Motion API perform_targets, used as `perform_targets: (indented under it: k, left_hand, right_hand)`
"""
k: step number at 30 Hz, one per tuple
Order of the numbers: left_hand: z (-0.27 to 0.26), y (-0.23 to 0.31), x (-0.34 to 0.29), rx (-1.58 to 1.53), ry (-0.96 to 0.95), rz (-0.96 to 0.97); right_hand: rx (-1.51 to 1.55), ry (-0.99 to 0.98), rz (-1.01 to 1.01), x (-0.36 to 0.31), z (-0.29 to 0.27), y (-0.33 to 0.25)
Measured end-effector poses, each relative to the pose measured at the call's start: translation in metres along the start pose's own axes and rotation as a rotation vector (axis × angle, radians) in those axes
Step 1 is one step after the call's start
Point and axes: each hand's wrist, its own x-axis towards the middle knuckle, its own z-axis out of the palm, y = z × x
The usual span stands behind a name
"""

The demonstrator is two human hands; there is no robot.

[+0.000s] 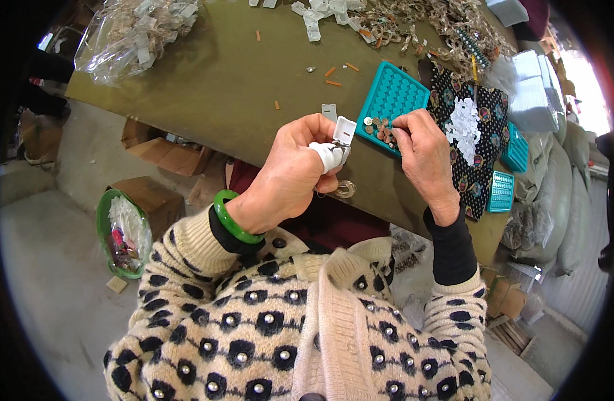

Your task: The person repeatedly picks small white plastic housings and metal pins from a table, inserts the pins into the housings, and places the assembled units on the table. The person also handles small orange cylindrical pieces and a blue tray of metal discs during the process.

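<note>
My left hand (283, 170) is closed around a small white plastic case (345, 129) with its lid tipped up. White wrapping (328, 157) covers one digit of that hand, and a green bangle (232, 217) circles the wrist. To the right, my right hand (424, 154) has thumb and forefinger drawn together over the near end of a teal tray (395, 87) with rows of round hollows. Small coppery round pieces (382, 131) lie there beside its fingertips. Whatever those fingers pinch is too small to make out. A thin coil of cord or wire (345, 189) hangs below my left hand.
Small white pieces (464, 130) are heaped on a dark patterned cloth (480, 177), right of the tray. Tangled brownish strips (440, 27) and more white cases (313, 27) lie at the table's far side. A clear bag (136, 40) sits far left; a green basket (106, 230) stands on the floor.
</note>
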Motion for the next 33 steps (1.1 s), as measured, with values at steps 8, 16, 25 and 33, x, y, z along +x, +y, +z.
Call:
perform_targets:
  k: [8, 16, 25, 33]
  left_hand:
    - [-0.002, -0.001, 0.011, 0.051, -0.002, 0.021]
    - [-0.007, 0.000, 0.011, 0.019, -0.028, 0.030]
    - [0.007, 0.000, 0.012, 0.127, -0.083, 0.127]
    - [0.017, -0.003, 0.014, 0.188, -0.040, 0.187]
  right_hand:
    - [0.247, -0.005, 0.218, 0.003, -0.012, -0.006]
    - [0.180, 0.010, 0.100, -0.009, -0.017, -0.012]
    - [0.006, -0.059, -0.068, -0.010, -0.012, -0.002]
    - [0.126, 0.022, -0.046, -0.007, -0.013, -0.006]
